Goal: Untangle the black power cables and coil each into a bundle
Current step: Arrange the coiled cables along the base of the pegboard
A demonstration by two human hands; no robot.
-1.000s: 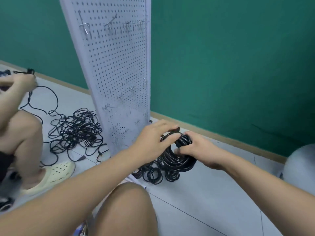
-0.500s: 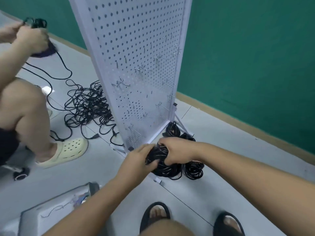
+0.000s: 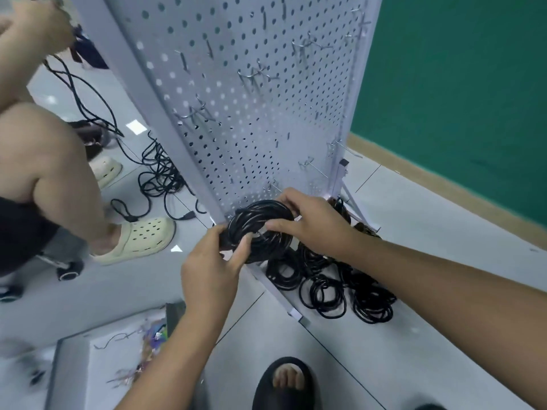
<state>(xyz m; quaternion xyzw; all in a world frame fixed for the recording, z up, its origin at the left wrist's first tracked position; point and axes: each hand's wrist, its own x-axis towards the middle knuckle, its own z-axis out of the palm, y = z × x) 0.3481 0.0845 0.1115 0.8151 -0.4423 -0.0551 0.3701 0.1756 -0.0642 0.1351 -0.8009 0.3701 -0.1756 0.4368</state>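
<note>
At far left, a second person's hand [image 3: 44, 25] holds a black cable that trails down to a loose tangle of cables [image 3: 159, 173] on the floor [image 3: 414, 232], beside a cream clog [image 3: 145, 236]. This tangle is not yet coiled. A white pegboard stand [image 3: 251, 99] rises at the centre and separates the tangle from the work area.

In front of the pegboard base, the left hand [image 3: 210, 267] pinches the lower-left rim of the coiled cable [image 3: 260, 229] between thumb and curled fingers. The coil is lifted off the floor, with its open ring facing roughly toward the camera. The right hand [image 3: 313, 223] grips the upper-right rim, fingers curled over the turns and the index finger reaching toward the coil's centre. The coil therefore sits directly between the two hands, each on an opposite side of the ring.

Below and to the right of the coil, a pile of finished bundles [image 3: 334, 285] lies on the floor against the stand's foot, under the right forearm. The pile is nearer the right hand than the left. The probable step is securing the last turn. Placement then calls for a short move down and to the right.
</note>
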